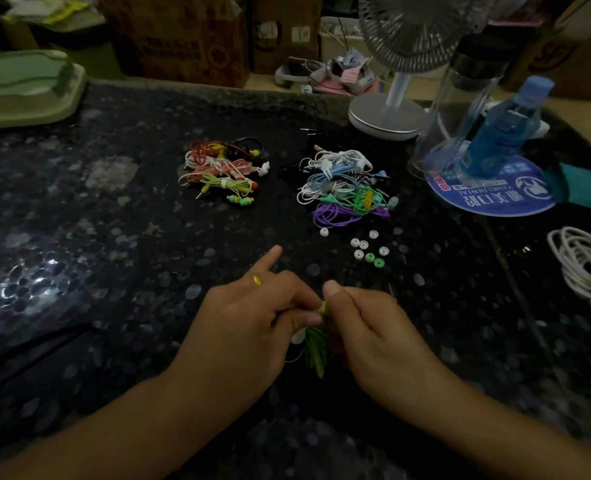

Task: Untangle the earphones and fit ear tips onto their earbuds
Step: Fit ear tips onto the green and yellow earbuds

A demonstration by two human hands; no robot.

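The dark speckled table (pixel 114 209) fills the view. At one o'clock stands a white desk fan (pixel 396 98), with a clear bottle (pixel 460 98) and a blue bottle (pixel 505 133) beside it on a round blue mat (pixel 488 199). At three o'clock lies a coiled white cable (pixel 585 268).

Toward twelve o'clock sit two earphone heaps: a red-and-yellow pile (pixel 223 169) at eleven, a white, blue, green and purple pile (pixel 346 185) at one. Just below the latter lie the loose ear tips (pixel 366 249), white and green.

At six o'clock the left hand (pixel 249 320) and right hand (pixel 373 327) meet, each pinching a small yellow-green earbud (pixel 323 308) between thumb and fingers. A green earphone cord (pixel 316 351) hangs bunched below them.
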